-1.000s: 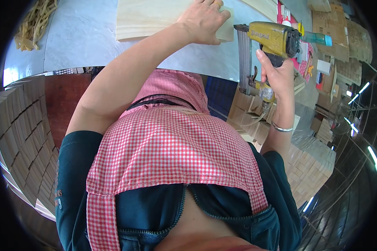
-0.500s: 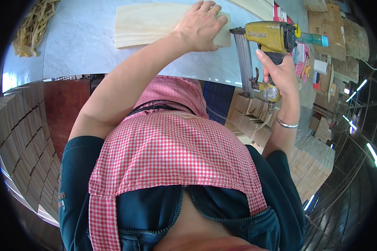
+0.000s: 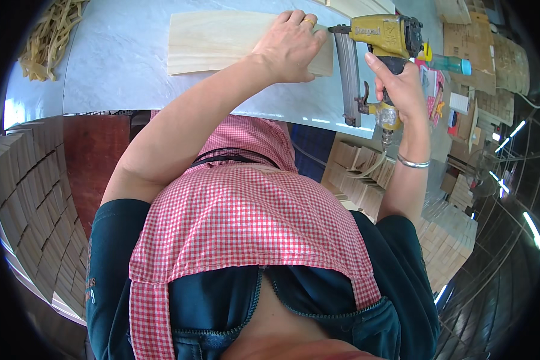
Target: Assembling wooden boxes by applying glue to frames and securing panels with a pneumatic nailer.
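A pale wooden board (image 3: 213,45) lies across the table on its long side, its near edge showing some thickness. My left hand (image 3: 291,48) spans its right end, fingers over the far edge and thumb at the near edge. In my right hand (image 3: 402,87) is a yellow and black nail gun (image 3: 381,30), gripped by its handle. The nail gun's nose points left, right beside the board's far right corner; whether it touches is hard to tell. Its grey magazine (image 3: 348,78) reaches toward me, and a hose fitting (image 3: 387,138) sits below the handle.
A heap of tan strips (image 3: 51,39) lies at the table's far left. Stacked wood pieces stand below left (image 3: 33,198) and below right (image 3: 357,168). A teal-capped bottle (image 3: 453,63) and cardboard boxes (image 3: 471,51) are to the right. More boards (image 3: 357,7) lie at the far edge.
The nail gun has moved slightly away from me, its nose now level with the board's far right corner. The board has shifted a little nearer and to the right under my left hand.
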Action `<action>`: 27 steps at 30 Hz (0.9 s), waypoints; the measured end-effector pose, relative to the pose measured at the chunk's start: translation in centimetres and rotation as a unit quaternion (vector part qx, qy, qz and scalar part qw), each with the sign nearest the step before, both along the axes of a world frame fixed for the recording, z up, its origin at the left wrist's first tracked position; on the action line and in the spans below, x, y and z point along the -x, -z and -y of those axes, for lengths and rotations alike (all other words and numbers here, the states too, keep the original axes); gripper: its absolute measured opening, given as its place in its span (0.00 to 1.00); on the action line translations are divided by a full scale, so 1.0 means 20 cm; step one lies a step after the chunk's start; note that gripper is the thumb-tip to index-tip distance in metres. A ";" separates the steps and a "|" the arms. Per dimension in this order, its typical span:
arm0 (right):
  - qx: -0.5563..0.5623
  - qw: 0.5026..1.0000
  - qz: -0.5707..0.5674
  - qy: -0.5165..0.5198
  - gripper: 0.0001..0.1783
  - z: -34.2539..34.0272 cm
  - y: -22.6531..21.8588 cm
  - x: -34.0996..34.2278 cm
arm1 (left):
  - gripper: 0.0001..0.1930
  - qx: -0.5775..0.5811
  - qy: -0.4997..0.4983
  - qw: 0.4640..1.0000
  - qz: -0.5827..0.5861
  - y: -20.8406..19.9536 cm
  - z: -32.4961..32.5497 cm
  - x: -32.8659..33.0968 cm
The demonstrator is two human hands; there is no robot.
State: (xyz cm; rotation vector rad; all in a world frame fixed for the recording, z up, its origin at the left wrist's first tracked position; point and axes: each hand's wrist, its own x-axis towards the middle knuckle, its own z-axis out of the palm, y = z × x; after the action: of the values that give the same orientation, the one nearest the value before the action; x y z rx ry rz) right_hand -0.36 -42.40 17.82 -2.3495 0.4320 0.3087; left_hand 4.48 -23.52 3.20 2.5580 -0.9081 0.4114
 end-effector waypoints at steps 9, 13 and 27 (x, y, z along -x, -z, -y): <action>-0.004 1.000 -0.012 0.002 0.23 -0.03 -0.03 0.01 | 0.32 -0.017 0.015 0.999 -0.049 -0.04 -0.03 0.02; 0.018 1.000 -0.015 -0.005 0.20 0.02 -0.02 0.00 | 0.34 0.020 0.007 1.000 0.001 -0.02 -0.20 0.05; -0.022 0.999 -0.008 -0.026 0.14 -0.09 -0.05 0.38 | 0.20 0.040 0.036 0.987 -0.151 -0.11 -0.63 0.07</action>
State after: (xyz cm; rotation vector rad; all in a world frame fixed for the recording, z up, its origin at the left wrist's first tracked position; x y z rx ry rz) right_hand -7.92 -40.50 18.90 -2.3203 0.3680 0.3571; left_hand 3.10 -11.00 5.45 2.4187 -0.8480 0.0356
